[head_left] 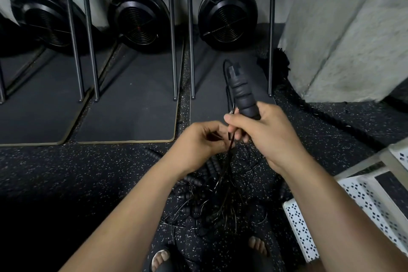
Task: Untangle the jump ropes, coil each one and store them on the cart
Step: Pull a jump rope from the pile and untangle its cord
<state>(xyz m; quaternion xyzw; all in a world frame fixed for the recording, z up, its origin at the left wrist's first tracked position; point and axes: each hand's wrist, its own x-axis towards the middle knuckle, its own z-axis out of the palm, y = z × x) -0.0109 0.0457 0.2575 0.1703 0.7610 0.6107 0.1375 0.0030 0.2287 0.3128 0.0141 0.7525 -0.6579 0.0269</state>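
Hands [204,139] [268,132] grip handle [241,95], cords [231,142] (tangle [216,203] below), seemingly beside cart [294,224] rim.

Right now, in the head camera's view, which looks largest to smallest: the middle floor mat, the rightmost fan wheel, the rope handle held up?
1. middle floor mat
2. rightmost fan wheel
3. rope handle, though nearness to the camera enlarges it

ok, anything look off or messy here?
Yes: the jump ropes are a knotted heap on the floor, with thin cords looping over one another. The right hand grips one handle upright, and the left hand pinches cords rising from the heap. Nothing else stands out.
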